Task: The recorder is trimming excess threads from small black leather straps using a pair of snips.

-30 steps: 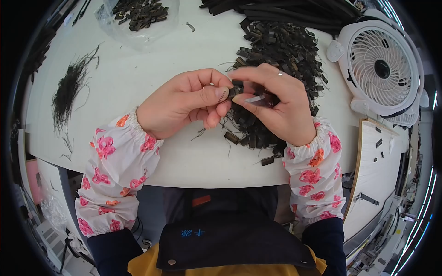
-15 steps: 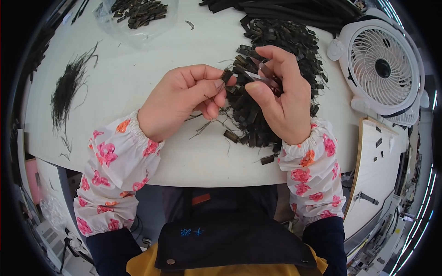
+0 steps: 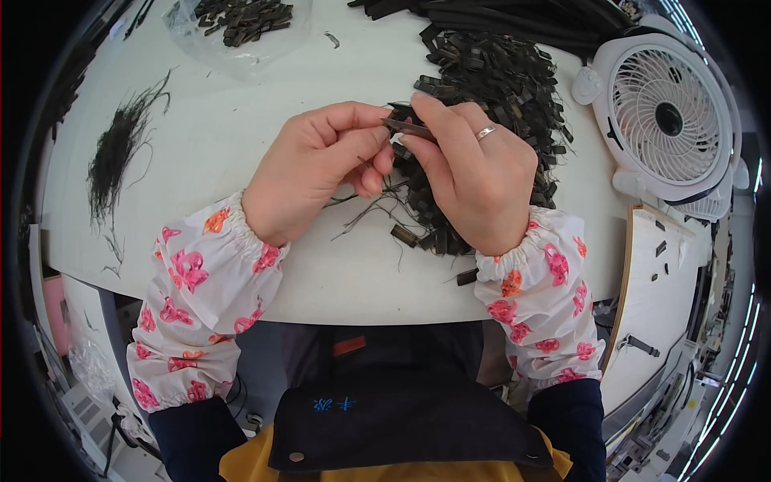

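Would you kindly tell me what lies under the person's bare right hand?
Around the bare right hand, a heap of small, dark, rectangular pieces shows on the white table; whatever lies directly beneath is covered.

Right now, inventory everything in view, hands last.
Table: one, white, centre
Loose pieces: many, dark, heaped centre-right
Bagged pieces: many, dark, top left
Clear bag: one, transparent, top left
Thread clump: one, black, left
Long strips: several, black, top right
Fan: one, white, right
Board: one, pale, lower right
Rim clutter: uncounted, mixed, edges
Metal blade: one, grey, centre
Garment: one, dark and yellow, bottom
Sleeve covers: two, white, pink-patterned, forearms
Left hand: one, bare, centre, near blade's tip
Right hand: one, bare, centre, holding blade
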The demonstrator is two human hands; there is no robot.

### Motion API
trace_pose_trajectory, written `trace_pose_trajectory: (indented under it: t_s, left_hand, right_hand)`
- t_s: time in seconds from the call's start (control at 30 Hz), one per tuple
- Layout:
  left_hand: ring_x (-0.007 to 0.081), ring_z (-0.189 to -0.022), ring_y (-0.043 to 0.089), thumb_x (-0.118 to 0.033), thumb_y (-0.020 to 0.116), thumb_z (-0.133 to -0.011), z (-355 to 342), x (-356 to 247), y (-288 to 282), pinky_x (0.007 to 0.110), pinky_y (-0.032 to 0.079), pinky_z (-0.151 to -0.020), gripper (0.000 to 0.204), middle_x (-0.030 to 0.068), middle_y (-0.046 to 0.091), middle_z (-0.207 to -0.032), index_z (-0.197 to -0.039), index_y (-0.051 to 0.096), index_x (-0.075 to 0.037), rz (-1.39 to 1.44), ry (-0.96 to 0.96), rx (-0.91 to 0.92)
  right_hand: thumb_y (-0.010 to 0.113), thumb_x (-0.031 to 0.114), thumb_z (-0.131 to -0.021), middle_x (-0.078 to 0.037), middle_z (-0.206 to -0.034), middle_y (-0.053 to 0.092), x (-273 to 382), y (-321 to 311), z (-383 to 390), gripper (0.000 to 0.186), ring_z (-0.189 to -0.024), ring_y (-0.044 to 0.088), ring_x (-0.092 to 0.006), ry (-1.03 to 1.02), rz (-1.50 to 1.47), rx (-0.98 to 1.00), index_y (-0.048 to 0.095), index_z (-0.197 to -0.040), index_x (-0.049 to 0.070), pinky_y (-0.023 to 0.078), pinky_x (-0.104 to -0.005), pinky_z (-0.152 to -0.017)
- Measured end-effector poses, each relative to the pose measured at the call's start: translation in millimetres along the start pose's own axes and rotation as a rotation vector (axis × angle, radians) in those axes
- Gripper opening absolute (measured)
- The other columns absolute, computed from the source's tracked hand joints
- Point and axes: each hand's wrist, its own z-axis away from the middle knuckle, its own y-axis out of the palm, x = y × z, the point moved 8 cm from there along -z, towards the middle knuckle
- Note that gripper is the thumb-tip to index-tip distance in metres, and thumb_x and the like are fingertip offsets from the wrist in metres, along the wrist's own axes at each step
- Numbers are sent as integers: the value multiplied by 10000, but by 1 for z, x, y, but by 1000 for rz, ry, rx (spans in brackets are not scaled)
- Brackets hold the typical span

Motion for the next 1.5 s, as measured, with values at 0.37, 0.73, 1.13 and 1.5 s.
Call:
trace_pose_trajectory:
  t_s: [0.37,0.73,1.13,1.5]
  left_hand:
    - [49,-574,515,-147,507,-920,0,-3,4,184,426,-544,131,-3,575,-722,-973,559,-40,-14,50,14]
    - [43,-557,498,-134,519,-906,1,-2,0,178,411,-528,117,-7,567,-695,-952,569,-39,-58,35,-29]
    - [53,-623,525,-52,484,-884,2,-7,5,193,430,-570,193,6,571,-715,-1025,583,34,-466,103,104]
    - [285,-794,519,-11,638,-736,34,-15,29,352,425,-724,163,102,542,-870,-887,577,-18,-1297,726,28]
  right_hand:
    - [698,67,-676,-54,-686,546,-3,0,2,314,-556,575,-195,12,-28,-25,600,-972,36,444,-285,-470]
    - [711,42,-704,-73,-697,597,3,5,2,299,-518,567,-189,-12,56,100,606,-984,33,441,-269,-458]
    - [672,69,-763,-116,-701,627,-32,26,13,156,-572,583,-155,506,-648,283,591,-849,-33,470,-249,-553]
    - [627,100,-834,-68,-660,599,-44,34,21,146,-587,520,-87,526,-552,179,577,-867,-33,433,-225,-555]
